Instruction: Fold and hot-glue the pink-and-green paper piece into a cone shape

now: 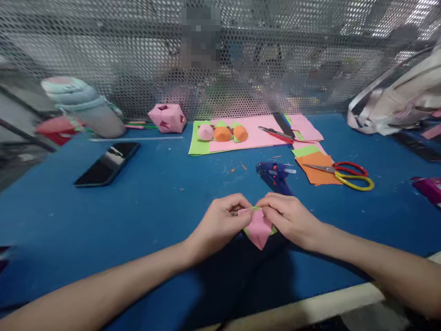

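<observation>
A small folded paper piece (259, 229), pink with green edges, is held just above the blue table (155, 197) near its front edge. My left hand (222, 223) pinches its upper left side. My right hand (292, 218) grips its upper right side, fingertips meeting the left hand's at the top fold. The piece's lower point hangs free between the two hands.
A blue glue gun (275, 174) lies just behind my hands. Red-and-yellow scissors (344, 174) rest on orange paper (315, 168). Further back lie pink and green sheets (255, 135) with small folded shapes (223, 133), a pink paper cube (167, 117), a phone (107, 163), a bottle (82, 108) and a bag (396, 105).
</observation>
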Action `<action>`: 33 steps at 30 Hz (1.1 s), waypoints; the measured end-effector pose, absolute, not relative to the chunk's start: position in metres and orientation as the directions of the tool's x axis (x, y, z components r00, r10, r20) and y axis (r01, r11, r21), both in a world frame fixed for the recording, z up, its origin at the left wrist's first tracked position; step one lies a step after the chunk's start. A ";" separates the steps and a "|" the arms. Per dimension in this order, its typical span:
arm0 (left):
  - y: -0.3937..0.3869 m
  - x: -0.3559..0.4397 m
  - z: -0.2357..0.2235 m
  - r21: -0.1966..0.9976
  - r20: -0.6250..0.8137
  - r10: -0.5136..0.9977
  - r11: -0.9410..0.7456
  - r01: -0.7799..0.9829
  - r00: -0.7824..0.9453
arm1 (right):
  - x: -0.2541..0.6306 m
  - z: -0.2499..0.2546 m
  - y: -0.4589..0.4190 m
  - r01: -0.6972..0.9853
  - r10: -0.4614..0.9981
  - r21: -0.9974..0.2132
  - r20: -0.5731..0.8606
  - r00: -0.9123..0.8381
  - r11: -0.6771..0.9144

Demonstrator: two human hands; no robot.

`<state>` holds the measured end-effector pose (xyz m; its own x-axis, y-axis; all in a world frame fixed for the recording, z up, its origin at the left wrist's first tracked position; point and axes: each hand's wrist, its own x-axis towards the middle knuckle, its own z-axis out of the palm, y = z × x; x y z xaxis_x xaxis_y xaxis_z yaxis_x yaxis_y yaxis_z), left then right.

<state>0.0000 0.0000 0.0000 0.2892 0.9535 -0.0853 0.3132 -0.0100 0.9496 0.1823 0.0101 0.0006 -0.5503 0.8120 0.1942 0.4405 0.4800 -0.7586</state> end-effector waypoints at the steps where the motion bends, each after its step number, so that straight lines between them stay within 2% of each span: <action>1: 0.001 -0.001 0.000 0.947 -0.084 0.959 -0.008 0.321 0.271 | 0.182 0.001 0.010 0.441 0.828 -0.775 0.180 -0.532 0.452; 6: 0.004 -0.002 -0.003 0.963 -0.098 0.975 0.042 0.266 0.202 | 0.182 0.000 0.008 0.474 0.876 -0.791 0.156 -0.456 0.388; 10: 0.003 0.000 -0.003 0.981 -0.138 0.961 0.098 0.169 0.239 | 0.182 -0.005 0.008 0.495 0.864 -0.739 0.238 -0.443 0.458; 14: 0.002 0.000 0.002 0.969 -0.165 0.937 0.096 0.229 0.308 | 0.182 -0.005 0.010 0.503 0.838 -0.688 0.309 -0.449 0.523; 19: 0.001 -0.001 0.004 0.906 -0.081 0.937 -0.073 0.417 0.340 | 0.181 -0.004 0.007 0.482 0.808 -0.661 0.365 -0.462 0.574; 25: -0.003 -0.001 -0.001 0.800 -0.006 0.917 -0.235 0.552 0.399 | 0.179 -0.007 0.003 0.423 0.791 -0.687 0.391 -0.471 0.592; 30: -0.005 -0.003 -0.001 0.728 0.082 0.903 -0.343 0.593 0.421 | 0.180 -0.006 0.003 0.418 0.738 -0.620 0.457 -0.497 0.665; 33: -0.004 -0.003 0.000 0.687 0.170 0.877 -0.432 0.585 0.449 | 0.181 -0.001 0.003 0.409 0.756 -0.655 0.417 -0.505 0.635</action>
<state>-0.0035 -0.0045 -0.0004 0.4488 0.8773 0.1700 0.5846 -0.4321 0.6867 0.1807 0.0026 -0.0012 -0.5050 0.7559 0.4165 0.4095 0.6347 -0.6554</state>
